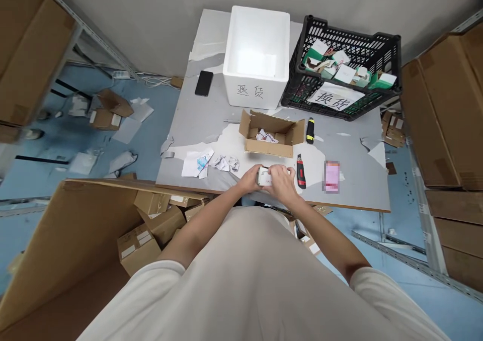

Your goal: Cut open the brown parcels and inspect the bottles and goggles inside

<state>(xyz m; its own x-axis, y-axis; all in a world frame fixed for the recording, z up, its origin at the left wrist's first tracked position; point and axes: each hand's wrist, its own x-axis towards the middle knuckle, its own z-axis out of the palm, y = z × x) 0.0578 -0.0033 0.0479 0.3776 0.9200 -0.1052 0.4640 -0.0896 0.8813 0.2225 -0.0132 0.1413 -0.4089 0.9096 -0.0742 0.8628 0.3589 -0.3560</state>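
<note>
Near the table's front edge, my left hand [249, 179] and my right hand [282, 183] are closed around a small white box [264, 177], one on each side. Some dark lettering shows on the box; the fingers cover much of the rest. Just beyond my hands stands an open cardboard box [268, 146], flaps up, with crumpled paper [266, 136] inside. A red and black utility knife [301, 172] lies to the right of my right hand. Crumpled paper scraps [225, 163] and a printed sheet [196, 163] lie to the left.
At the back of the table [181, 130] stand a white foam box [257, 87] and a black crate [341, 95] with small green-and-white boxes. A phone [204, 83], a yellow and black utility knife [310, 131] and a pink slip [332, 176] lie about. A large carton [68, 240] holds boxes below left.
</note>
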